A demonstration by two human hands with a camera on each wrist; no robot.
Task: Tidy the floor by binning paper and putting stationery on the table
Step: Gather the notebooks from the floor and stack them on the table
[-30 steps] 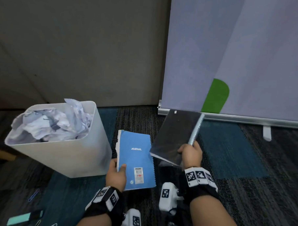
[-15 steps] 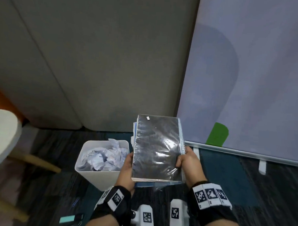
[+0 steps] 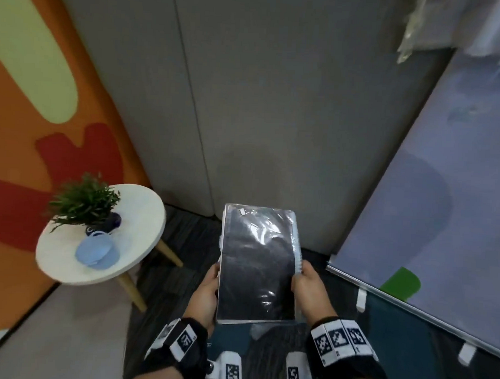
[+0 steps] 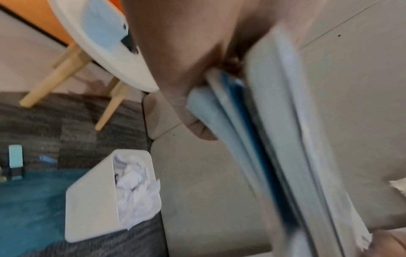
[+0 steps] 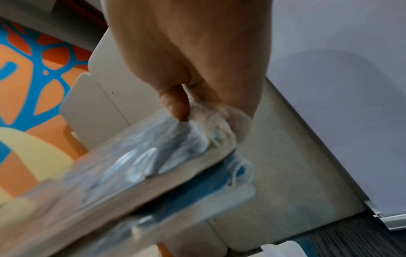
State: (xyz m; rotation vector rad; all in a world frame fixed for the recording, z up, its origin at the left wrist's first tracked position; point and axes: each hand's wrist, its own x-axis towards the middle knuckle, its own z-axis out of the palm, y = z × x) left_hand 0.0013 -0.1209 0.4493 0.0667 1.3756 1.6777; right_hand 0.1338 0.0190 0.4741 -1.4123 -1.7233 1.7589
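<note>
light: dim, even indoor, soft shadows | glare: white streaks on the plastic-wrapped black notebook [image 3: 258, 264] | head view: wide-angle bend at edges, round table [image 3: 144, 213] smeared slightly | wrist views: heavy motion blur (notebook stack worst), nearby skin out of focus, paper bin [image 4: 92, 200] soft

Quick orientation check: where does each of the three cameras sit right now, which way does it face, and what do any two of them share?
Head: worn on the head, facing forward and down at the black notebook, held by left hand and right hand; round table at left.
Left wrist: looks along the left hand at the notebooks' edges, paper bin below.
Right wrist: looks along the right hand at the wrapped cover.
Shared: head and left wrist both show the table; all three show the notebooks.
</note>
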